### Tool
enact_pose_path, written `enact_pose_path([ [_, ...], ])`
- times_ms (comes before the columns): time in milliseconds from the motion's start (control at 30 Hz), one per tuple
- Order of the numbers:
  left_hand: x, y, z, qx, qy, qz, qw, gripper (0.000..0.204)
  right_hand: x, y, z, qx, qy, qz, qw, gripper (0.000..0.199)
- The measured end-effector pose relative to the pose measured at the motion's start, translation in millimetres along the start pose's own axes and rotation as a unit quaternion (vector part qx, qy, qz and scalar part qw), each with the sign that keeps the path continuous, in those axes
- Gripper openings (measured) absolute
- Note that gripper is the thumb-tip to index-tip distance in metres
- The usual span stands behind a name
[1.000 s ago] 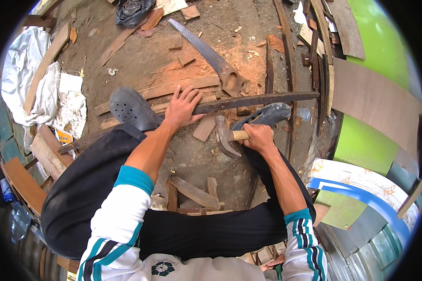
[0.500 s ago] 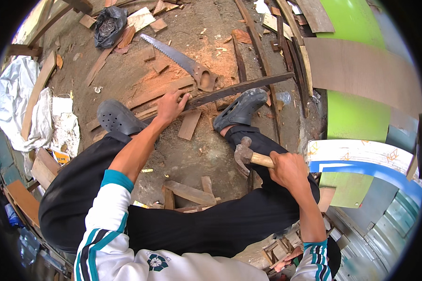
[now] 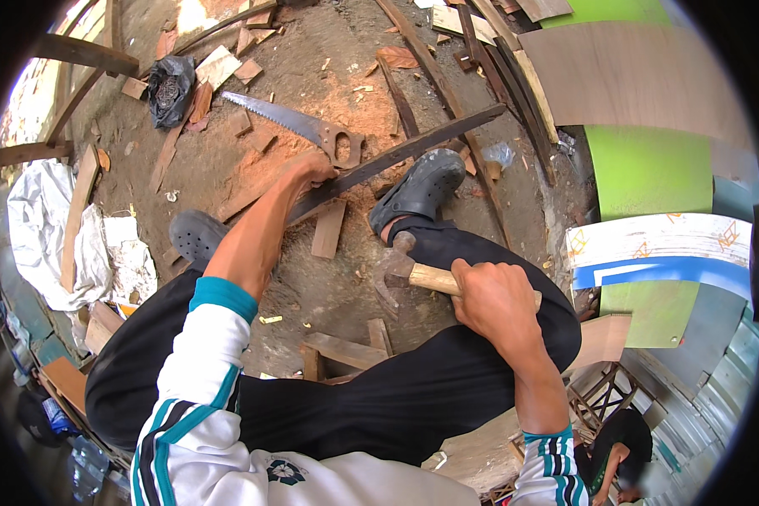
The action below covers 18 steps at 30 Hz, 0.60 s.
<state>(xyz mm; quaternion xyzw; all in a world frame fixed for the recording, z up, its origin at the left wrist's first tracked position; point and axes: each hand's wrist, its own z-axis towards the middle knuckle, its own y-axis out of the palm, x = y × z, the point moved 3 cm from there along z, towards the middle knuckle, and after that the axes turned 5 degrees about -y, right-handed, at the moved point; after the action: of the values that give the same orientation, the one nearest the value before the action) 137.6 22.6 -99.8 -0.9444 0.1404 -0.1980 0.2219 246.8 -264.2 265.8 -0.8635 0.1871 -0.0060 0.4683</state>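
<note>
My right hand [image 3: 496, 302] is wrapped round the wooden handle of a claw hammer [image 3: 433, 279]. The hammer's grey head points left, above my bent right leg. Farther off, my left hand [image 3: 314, 167] is closed at the near-left part of a long dark wooden strip [image 3: 405, 154]; its fingertips are partly hidden. The strip slants up to the right, past my right shoe [image 3: 426, 185]. Just beyond my left hand lies a handsaw [image 3: 291, 117] with a wooden handle, on ground strewn with sawdust. A short wood offcut [image 3: 329, 229] sits below the strip.
A black plastic bag [image 3: 171, 93] of small dark pieces stands far left, near scattered offcuts. White sheeting [image 3: 51, 240] lies at left. Long timbers [image 3: 434, 63] and green and brown panels [image 3: 641, 80] line the right. Another person [image 3: 620, 447] is at lower right.
My left hand has turned and its fingers have curled in at the strip. The hammer has swung slightly left and nearer the middle, still in my right hand. The view has shifted.
</note>
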Motion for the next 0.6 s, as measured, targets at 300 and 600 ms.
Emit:
enact_pose_path([
  [300,26,-6,-33,0.032,0.018,-0.098,0.995,0.029,3,20,-3,0.023,-0.016,0.026,0.999,0.013],
  [600,40,-44,-12,0.240,0.122,-0.134,0.954,0.030,5,22,0,0.032,-0.011,0.024,0.999,0.011],
])
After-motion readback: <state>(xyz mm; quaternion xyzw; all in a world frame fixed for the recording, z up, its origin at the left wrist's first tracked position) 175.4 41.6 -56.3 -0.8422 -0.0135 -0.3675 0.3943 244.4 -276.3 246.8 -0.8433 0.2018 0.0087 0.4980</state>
